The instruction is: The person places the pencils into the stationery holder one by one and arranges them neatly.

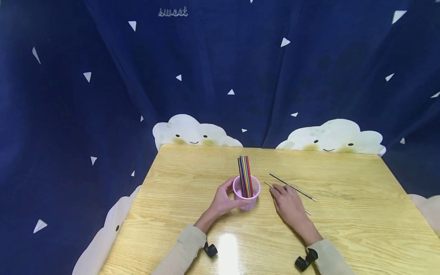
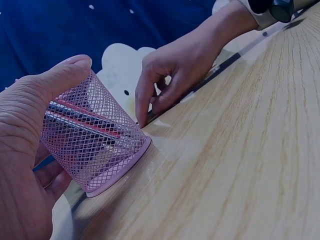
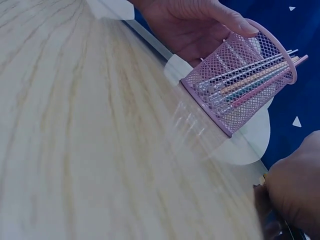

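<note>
Upright on the table stands a pink mesh pen cup (image 1: 246,203), which my left hand (image 1: 222,199) grips with the thumb on the near side and the fingers round the far side. Several thin coloured pencils (image 1: 245,173), among them black, blue, yellow and red ones, lean inside the cup. To the right, my right hand (image 1: 288,202) is down at the table over a gold pencil (image 1: 268,184), its fingertips bent together around it. The hand covers the pencil's middle. A dark pencil (image 1: 292,186) lies just beyond this hand, apart from it.
The wooden table (image 1: 178,179) reaches back to a dark blue curtain (image 1: 213,57) with white triangles and clouds. A dark wrist camera (image 1: 210,250) sits on the left wrist, and another wrist camera (image 1: 302,263) on the right.
</note>
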The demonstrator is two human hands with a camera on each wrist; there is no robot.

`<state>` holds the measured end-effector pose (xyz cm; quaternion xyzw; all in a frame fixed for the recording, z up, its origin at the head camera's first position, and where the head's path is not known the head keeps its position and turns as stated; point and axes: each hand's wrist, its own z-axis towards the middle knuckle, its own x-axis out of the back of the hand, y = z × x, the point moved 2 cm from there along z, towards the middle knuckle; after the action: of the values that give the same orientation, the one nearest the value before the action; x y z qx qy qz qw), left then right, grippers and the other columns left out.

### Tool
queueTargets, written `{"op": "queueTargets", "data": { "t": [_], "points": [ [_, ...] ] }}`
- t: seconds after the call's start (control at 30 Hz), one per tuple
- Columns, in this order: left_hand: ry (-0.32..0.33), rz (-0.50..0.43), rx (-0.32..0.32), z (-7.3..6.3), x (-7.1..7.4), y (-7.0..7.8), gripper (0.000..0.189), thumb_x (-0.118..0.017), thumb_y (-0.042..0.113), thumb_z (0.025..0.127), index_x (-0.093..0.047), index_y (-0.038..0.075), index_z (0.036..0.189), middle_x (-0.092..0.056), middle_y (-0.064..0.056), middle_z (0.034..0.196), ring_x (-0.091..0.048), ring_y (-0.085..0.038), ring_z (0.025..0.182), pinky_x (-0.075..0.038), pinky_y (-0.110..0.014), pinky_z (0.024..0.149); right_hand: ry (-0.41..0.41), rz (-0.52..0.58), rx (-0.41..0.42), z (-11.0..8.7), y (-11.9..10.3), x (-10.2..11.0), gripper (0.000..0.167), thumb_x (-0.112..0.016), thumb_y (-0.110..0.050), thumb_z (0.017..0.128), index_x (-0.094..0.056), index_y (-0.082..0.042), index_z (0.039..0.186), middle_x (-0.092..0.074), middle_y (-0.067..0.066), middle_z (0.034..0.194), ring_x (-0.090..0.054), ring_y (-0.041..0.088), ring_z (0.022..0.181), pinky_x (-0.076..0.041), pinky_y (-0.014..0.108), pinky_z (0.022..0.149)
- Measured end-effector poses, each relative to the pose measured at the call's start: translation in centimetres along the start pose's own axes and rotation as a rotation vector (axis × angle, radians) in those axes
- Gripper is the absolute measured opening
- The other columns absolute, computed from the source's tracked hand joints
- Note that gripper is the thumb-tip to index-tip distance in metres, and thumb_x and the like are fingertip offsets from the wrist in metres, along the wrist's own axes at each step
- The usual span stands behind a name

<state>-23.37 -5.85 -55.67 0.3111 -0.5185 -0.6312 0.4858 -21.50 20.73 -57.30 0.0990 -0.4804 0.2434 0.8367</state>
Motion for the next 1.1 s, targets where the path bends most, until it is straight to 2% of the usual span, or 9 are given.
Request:
{"op": "queueTargets", "data": {
  "t": [0.13,0.23,0.4,0.53,0.63,0.77,0.93,1.1],
  "points": [
    [0.001,0.014,0.002,0.1,0.1,-0.1,0.087,-0.093,0.004,0.071,-0.054,0.004,0.149,-0.067,-0.014,0.137,-0.066,-0.032,0.120,-0.053,-0.043,0.107,0.037,0.015,0.018,0.2,-0.2,0.0,0.020,-0.072,-0.003,0.091,-0.076,0.001,0.110,-0.074,0.020,0.113,-0.062,0.037,0.087,-0.054,0.049,0.079],
    [-0.001,0.015,-0.004,0.1,0.1,-0.2,0.087,-0.093,0.006,0.071,-0.055,0.006,0.149,-0.068,-0.013,0.135,-0.066,-0.032,0.118,-0.053,-0.044,0.106,0.028,0.035,0.003,0.3,-0.3,0.1,0.018,-0.073,0.000,0.090,-0.077,0.001,0.107,-0.074,0.021,0.110,-0.063,0.037,0.086,-0.054,0.049,0.079],
    [-0.005,0.013,-0.003,0.1,0.1,-0.2,0.087,-0.093,0.006,0.071,-0.055,0.007,0.149,-0.068,-0.012,0.136,-0.067,-0.031,0.119,-0.054,-0.043,0.106,-0.007,0.120,-0.063,0.4,-0.1,0.5,0.022,-0.075,0.002,0.085,-0.076,0.000,0.107,-0.073,0.019,0.110,-0.065,0.038,0.094,-0.055,0.051,0.087],
    [0.002,0.016,-0.015,0.1,0.0,-0.1,0.087,-0.094,0.007,0.071,-0.055,0.006,0.149,-0.068,-0.012,0.135,-0.067,-0.031,0.118,-0.054,-0.043,0.106,-0.006,0.262,-0.140,0.9,0.1,1.4,0.025,-0.071,0.004,0.085,-0.076,0.001,0.109,-0.072,0.019,0.114,-0.067,0.038,0.104,-0.056,0.053,0.092],
    [0.004,0.022,-0.028,0.1,0.0,-0.1,0.087,-0.093,0.007,0.071,-0.055,0.005,0.149,-0.068,-0.015,0.135,-0.066,-0.035,0.118,-0.053,-0.046,0.106,0.024,0.377,-0.181,1.4,0.3,2.1,0.024,-0.067,0.006,0.086,-0.076,0.002,0.108,-0.072,0.018,0.114,-0.069,0.036,0.105,-0.058,0.052,0.088],
    [0.002,0.027,-0.028,0.1,-0.1,-0.1,0.086,-0.093,0.008,0.072,-0.055,0.005,0.149,-0.068,-0.014,0.135,-0.066,-0.035,0.119,-0.054,-0.042,0.106,0.071,0.451,-0.193,2.0,0.5,2.8,0.026,-0.067,0.009,0.086,-0.076,0.002,0.109,-0.073,0.016,0.113,-0.071,0.028,0.097,-0.061,0.044,0.078],
    [0.004,0.025,-0.031,0.2,-0.1,-0.1,0.085,-0.093,0.009,0.072,-0.055,0.007,0.149,-0.068,-0.012,0.136,-0.066,-0.033,0.120,-0.053,-0.036,0.105,0.170,0.512,-0.165,3.1,0.5,4.1,0.032,-0.070,0.012,0.084,-0.075,-0.002,0.113,-0.073,0.012,0.114,-0.068,0.017,0.084,-0.059,0.033,0.067],
    [0.005,0.016,-0.030,0.0,-0.1,-0.1,0.086,-0.092,0.007,0.072,-0.055,0.005,0.149,-0.067,-0.015,0.137,-0.065,-0.035,0.121,-0.053,-0.039,0.107,0.279,0.576,-0.141,4.4,0.2,5.6,0.038,-0.071,0.016,0.081,-0.075,-0.002,0.114,-0.074,0.011,0.112,-0.066,0.011,0.080,-0.054,0.027,0.065]
  ]
}}
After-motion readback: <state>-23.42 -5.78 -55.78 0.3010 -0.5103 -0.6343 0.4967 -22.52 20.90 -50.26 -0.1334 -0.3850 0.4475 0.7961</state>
